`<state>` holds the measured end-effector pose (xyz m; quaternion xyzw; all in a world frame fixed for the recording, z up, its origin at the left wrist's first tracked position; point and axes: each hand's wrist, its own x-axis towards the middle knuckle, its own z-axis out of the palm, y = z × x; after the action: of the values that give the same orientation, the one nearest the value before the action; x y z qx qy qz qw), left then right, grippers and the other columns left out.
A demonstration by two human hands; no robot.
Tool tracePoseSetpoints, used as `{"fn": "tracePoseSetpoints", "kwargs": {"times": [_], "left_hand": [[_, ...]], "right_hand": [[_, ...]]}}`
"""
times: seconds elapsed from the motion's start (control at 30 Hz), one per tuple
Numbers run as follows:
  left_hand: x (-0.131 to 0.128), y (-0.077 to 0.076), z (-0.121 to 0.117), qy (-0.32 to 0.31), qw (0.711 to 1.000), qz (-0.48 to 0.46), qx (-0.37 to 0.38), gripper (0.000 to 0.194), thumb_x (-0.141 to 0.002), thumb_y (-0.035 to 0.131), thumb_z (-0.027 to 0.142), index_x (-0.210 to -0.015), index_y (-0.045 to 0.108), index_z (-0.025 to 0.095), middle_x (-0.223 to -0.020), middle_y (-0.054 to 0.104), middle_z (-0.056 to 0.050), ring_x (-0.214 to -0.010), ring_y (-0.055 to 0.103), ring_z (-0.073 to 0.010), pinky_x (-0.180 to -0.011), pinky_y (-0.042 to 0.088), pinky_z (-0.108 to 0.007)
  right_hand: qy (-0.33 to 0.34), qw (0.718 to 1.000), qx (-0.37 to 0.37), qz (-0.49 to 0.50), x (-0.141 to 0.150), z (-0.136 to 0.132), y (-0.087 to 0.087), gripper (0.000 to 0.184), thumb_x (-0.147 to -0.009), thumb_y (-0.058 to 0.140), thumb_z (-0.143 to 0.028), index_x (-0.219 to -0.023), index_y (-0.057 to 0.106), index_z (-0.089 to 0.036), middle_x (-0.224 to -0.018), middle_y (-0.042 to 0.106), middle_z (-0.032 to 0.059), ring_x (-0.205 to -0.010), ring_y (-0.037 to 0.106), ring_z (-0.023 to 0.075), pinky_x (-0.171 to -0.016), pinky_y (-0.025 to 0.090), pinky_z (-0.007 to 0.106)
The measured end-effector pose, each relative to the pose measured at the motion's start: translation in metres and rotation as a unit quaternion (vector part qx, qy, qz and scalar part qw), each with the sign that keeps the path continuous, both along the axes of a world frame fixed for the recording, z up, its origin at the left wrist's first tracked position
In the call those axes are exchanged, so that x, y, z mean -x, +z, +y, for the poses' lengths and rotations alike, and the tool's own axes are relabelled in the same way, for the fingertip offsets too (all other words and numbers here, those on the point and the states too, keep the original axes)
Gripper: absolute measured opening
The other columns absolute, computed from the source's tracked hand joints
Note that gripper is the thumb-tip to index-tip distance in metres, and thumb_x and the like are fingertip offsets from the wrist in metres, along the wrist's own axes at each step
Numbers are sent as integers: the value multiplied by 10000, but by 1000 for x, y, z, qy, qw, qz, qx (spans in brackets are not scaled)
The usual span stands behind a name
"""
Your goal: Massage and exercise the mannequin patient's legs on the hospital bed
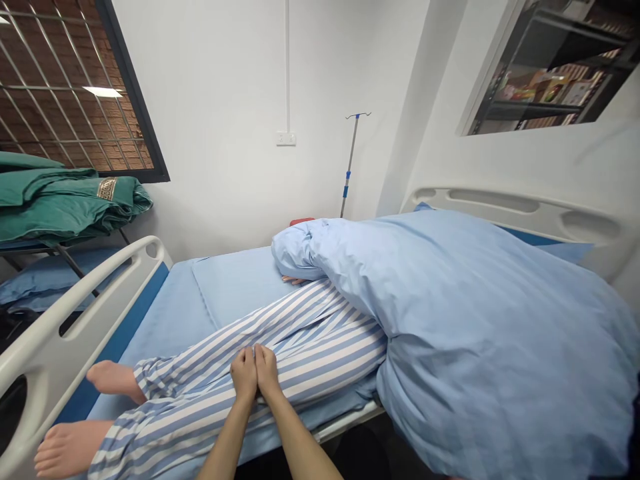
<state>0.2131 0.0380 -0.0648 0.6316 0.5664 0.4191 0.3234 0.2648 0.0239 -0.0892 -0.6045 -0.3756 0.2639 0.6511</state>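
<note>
Our left hand (244,375) and right hand (267,371) lie side by side, lower centre | grips released, resting on striped pajama trousers (320,347) | trousers run across hospital bed (55,340) under blue duvet (475,333)

Your head camera looks forward and down across the bed (235,293) from its side, close above your left hand (244,375) and right hand (267,371), facing the white wall (220,87).

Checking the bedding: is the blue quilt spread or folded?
Spread, covering the upper body: the blue quilt drapes down at the right, while the striped trousers and bare feet lie uncovered.
</note>
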Motion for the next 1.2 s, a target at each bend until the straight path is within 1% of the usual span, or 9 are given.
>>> {"fn": "tracePoseSetpoints", "kwargs": {"times": [0.13,0.3,0.53,0.7,0.83,0.93,1.07,1.13,1.2], "left_hand": [[4,-14,-5,-33,997,68,-16,324,-830,364,362,-570,468,198,-562,552,-6,-567,463,-126,-580,302,-241],[5,-13,-1,-38,994,97,15,303,-837,389,333,-575,491,219,-611,593,-21,-615,507,-145,-600,309,-245],[2,-14,-3,-45,988,144,23,327,-841,337,346,-580,478,208,-616,589,-27,-598,488,-142,-577,267,-245],[1,-18,-5,-48,986,158,-13,320,-831,347,335,-579,486,194,-623,588,-25,-603,477,-123,-579,256,-234],[-3,-16,-6,-62,984,168,-10,321,-822,356,328,-560,481,189,-603,578,-22,-605,472,-123,-577,251,-235],[-14,-5,-7,-75,986,152,1,332,-816,361,333,-538,469,186,-584,566,-18,-597,467,-121,-579,262,-234],[-34,10,-10,-83,993,83,-11,360,-815,356,373,-512,412,187,-506,493,12,-540,428,-111,-560,277,-231],[-40,10,-12,-80,996,44,-7,376,-817,344,393,-507,405,190,-491,476,13,-528,421,-113,-545,283,-231],[-42,3,-14,-76,996,39,7,380,-823,328,389,-517,432,189,-516,508,0,-544,440,-121,-550,291,-234]], "right_hand": [[4,999,-11,32,0,0,-2,331,-838,369,-367,-555,390,-197,-526,425,-30,-537,392,115,-524,325,227],[7,1000,11,7,-3,2,0,339,-827,363,-378,-542,401,-199,-521,450,-20,-531,401,120,-520,321,231],[-6,980,55,-190,-23,-9,26,409,-860,324,-346,-505,454,-190,-493,493,-8,-501,407,111,-499,248,235],[2,960,70,-273,-30,-23,17,400,-881,310,-307,-565,523,-187,-557,569,20,-531,454,117,-526,240,244],[-18,969,76,-232,-32,-22,9,420,-889,294,-326,-556,510,-187,-545,560,19,-522,450,119,-525,250,243],[-24,984,48,-169,-36,-19,9,408,-877,310,-343,-554,505,-186,-537,548,13,-525,448,122,-524,280,234],[-24,997,-5,-68,-42,-19,12,394,-868,312,-374,-592,519,-184,-597,579,28,-572,488,136,-552,340,236],[-16,999,-20,-44,-45,-20,13,385,-863,323,-396,-598,509,-188,-609,579,27,-589,494,142,-563,356,242],[-22,999,-14,-32,-46,-20,12,385,-855,341,-416,-565,468,-197,-561,537,8,-559,462,138,-539,351,242]]}}
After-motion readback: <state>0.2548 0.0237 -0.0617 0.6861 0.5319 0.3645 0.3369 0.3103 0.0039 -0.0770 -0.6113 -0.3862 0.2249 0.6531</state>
